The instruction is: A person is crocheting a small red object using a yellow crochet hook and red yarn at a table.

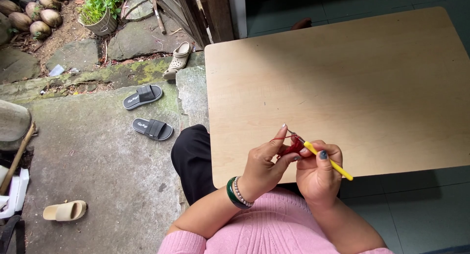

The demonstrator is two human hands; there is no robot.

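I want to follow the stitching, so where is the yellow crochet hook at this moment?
In the head view, the yellow crochet hook is in the right hand, over the near edge of the wooden table, its tip at the red yarn piece.

Pink ribbed-knit sleeves pushed up the forearms; black trousers. Left hand: green bangle and beaded bracelet at the wrist. Right hand: dark-painted thumbnail.

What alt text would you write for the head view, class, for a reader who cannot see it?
A person's left hand pinches a small piece of red crochet work while the right hand holds a yellow-handled crochet hook at the edge of a pale wooden table. Two black slides lie on the concrete to the left.
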